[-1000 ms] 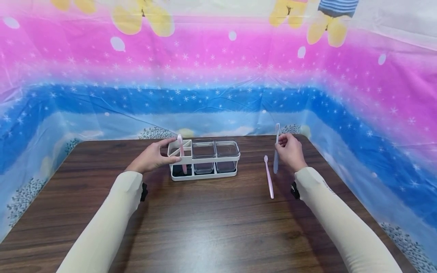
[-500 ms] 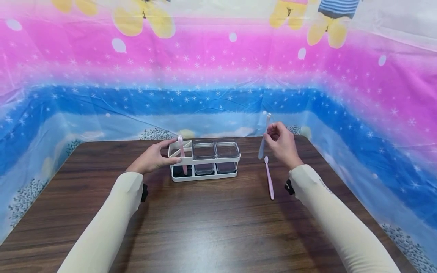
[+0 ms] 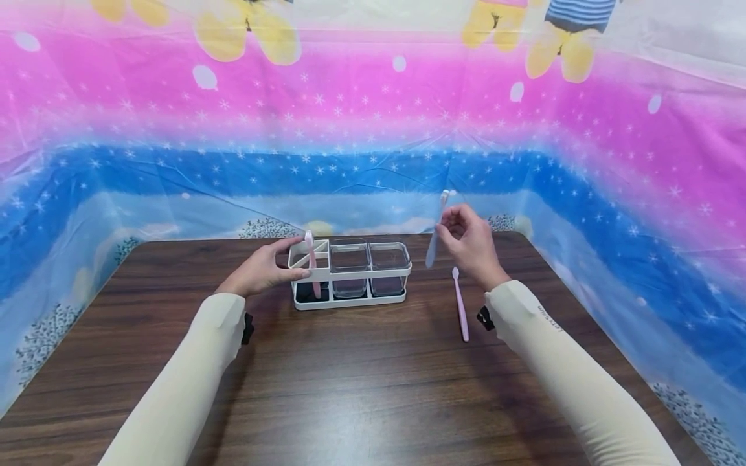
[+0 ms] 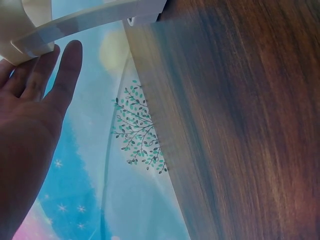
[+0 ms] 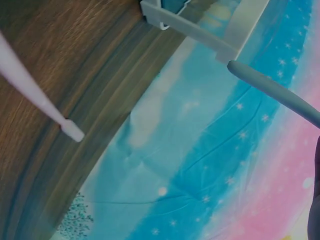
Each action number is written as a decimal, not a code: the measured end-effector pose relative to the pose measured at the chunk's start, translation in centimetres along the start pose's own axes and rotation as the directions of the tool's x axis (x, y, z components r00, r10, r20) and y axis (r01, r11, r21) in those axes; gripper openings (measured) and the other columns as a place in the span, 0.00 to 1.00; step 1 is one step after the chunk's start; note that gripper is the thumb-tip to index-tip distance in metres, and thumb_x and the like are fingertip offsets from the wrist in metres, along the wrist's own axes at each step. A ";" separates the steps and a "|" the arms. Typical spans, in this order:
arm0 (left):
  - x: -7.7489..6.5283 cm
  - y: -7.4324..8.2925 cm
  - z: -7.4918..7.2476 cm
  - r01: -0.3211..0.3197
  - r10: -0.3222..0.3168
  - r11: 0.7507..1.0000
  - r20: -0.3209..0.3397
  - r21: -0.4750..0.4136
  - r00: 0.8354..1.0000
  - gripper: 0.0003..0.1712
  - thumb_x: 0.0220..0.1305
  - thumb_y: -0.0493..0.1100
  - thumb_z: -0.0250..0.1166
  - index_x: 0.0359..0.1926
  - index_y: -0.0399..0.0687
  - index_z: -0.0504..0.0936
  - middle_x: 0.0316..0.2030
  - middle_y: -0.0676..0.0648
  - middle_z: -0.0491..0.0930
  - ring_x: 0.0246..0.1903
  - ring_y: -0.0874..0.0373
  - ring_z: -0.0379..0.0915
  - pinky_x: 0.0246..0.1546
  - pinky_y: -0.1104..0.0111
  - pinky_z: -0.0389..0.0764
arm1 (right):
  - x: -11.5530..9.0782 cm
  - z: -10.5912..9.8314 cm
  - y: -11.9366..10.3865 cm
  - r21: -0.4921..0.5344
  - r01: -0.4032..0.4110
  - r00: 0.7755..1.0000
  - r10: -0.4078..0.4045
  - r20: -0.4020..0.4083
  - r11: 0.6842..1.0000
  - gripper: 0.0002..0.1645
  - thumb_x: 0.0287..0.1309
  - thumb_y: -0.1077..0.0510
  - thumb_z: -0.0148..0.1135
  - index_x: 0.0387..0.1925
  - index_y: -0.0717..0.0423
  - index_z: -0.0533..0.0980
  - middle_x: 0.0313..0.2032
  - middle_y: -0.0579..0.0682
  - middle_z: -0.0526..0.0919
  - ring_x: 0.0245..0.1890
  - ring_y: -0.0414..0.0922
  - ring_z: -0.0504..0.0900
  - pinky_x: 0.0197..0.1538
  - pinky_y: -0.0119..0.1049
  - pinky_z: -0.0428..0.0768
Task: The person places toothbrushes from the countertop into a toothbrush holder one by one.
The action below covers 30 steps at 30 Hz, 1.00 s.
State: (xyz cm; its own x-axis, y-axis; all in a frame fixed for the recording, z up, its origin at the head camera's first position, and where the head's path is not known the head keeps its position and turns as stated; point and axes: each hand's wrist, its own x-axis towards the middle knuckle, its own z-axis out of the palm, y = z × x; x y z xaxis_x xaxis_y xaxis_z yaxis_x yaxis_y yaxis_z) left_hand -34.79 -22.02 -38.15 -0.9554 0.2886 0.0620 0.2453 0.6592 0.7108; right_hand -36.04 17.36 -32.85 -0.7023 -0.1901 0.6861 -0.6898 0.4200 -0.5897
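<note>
A white toothbrush holder [image 3: 350, 303] stands towards the back of the table, left of middle. My left hand [image 3: 253, 270] grips its left end, thumb along the front and fingers behind; the left wrist view shows the fingers against the holder's frame [image 4: 85, 22]. One pink toothbrush [image 3: 311, 254] stands in the divided left section. To the right, my right hand [image 3: 473, 246] pinches a pale blue toothbrush [image 3: 432, 251] in the air, bristles up, slightly tilted. Its handle end [image 5: 275, 91] shows in the right wrist view. Another pink toothbrush [image 3: 460, 305] lies on the table below that hand.
Two clear cups sit in the holder, a middle cup [image 3: 350, 257] and a right cup [image 3: 389, 257]. The dark wooden table [image 3: 350, 375] is surrounded at the back and sides by a patterned cloth [image 3: 373, 116].
My right hand has lifted the pale blue toothbrush and carried it left, towards the holder, tilting it a little. The left hand, holder and both pink toothbrushes stay put.
</note>
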 end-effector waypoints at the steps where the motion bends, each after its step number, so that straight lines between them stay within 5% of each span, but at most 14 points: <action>1: 0.0 0.0 0.0 -0.001 0.001 1.000 0.001 0.000 1.000 0.58 0.47 0.69 0.68 0.74 0.57 0.53 0.69 0.38 0.54 0.60 0.40 0.61 0.53 0.43 0.65 | 0.0 0.2 -0.2 0.004 0.011 1.000 -0.011 -0.003 1.000 0.09 0.58 0.67 0.62 0.38 0.66 0.72 0.33 0.53 0.78 0.35 0.44 0.80 0.41 0.32 0.79; 6: -0.1 0.0 0.0 -0.002 0.002 1.000 0.006 0.003 1.000 0.58 0.47 0.70 0.67 0.74 0.57 0.53 0.70 0.38 0.52 0.63 0.39 0.57 0.53 0.42 0.64 | 0.2 1.0 -1.6 0.051 0.084 0.996 -0.083 -0.026 0.995 0.09 0.56 0.70 0.63 0.38 0.67 0.72 0.34 0.56 0.78 0.34 0.46 0.79 0.41 0.33 0.78; 13: -0.2 0.1 0.1 0.003 -0.003 1.000 0.003 -0.004 1.000 0.59 0.45 0.71 0.67 0.73 0.58 0.53 0.69 0.39 0.54 0.62 0.40 0.59 0.54 0.42 0.64 | 0.1 2.0 -6.6 0.117 0.166 0.982 -0.154 -0.108 0.979 0.08 0.53 0.76 0.60 0.35 0.75 0.69 0.34 0.63 0.75 0.32 0.52 0.78 0.40 0.36 0.79; 30: -0.2 0.1 0.1 0.014 -0.014 1.000 -0.002 -0.015 1.000 0.58 0.45 0.71 0.68 0.73 0.60 0.53 0.67 0.38 0.58 0.60 0.39 0.62 0.53 0.42 0.65 | 0.3 6.9 -9.7 0.282 0.255 0.967 -0.247 -0.066 0.925 0.07 0.55 0.77 0.57 0.36 0.76 0.69 0.34 0.66 0.75 0.34 0.61 0.80 0.42 0.49 0.79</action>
State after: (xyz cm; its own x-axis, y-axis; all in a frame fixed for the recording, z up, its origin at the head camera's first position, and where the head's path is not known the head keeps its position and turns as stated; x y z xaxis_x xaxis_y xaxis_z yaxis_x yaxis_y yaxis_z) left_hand -34.57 -21.90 -38.15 -0.9591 0.2781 0.0533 0.2294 0.6529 0.7219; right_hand -30.80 7.13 -29.82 -0.4970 -0.2286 0.8371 -0.8670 0.0899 -0.4902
